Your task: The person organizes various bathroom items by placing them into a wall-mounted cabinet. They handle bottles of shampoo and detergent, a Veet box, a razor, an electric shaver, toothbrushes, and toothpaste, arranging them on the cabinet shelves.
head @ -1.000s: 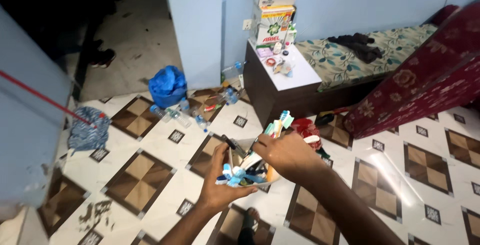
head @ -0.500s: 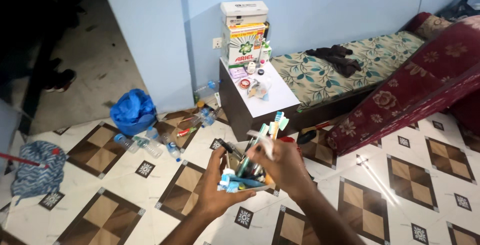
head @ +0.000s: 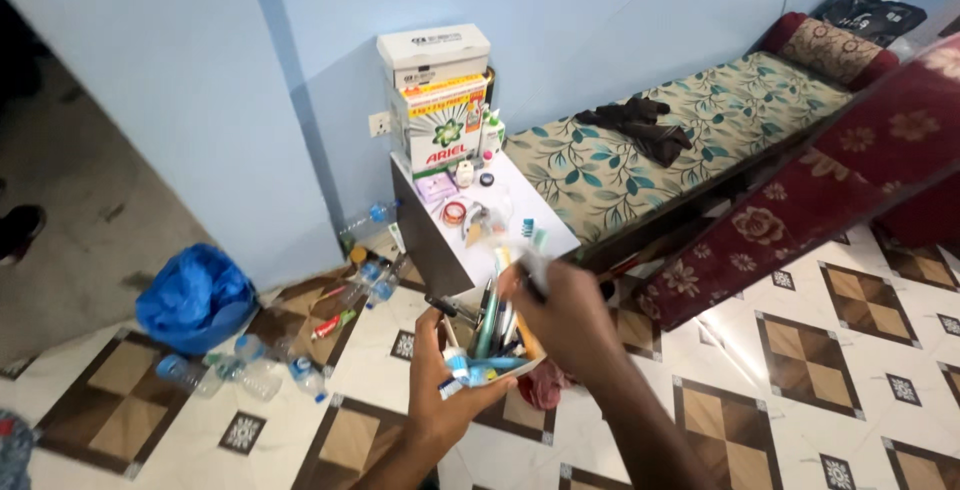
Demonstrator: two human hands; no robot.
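My left hand [head: 440,390] holds a bundle of toothbrushes and tubes [head: 490,345], mostly blue and white, with some sticking up between the fingers. My right hand [head: 565,315] is closed on the tops of a few toothbrushes [head: 520,250] in that bundle, right above the left hand. Both hands are in front of a small white-topped table [head: 520,215].
On the table stand a green and white detergent box [head: 445,130] with a white box on top, plus small jars. A bed with a leaf-patterned sheet [head: 690,135] lies to the right. A blue bag [head: 190,295] and empty plastic bottles [head: 245,370] lie on the tiled floor left.
The view has swung closer to the table and bed. My hands have risen toward the table with the bundle, and my right hand has closed lower over the toothbrush tops.
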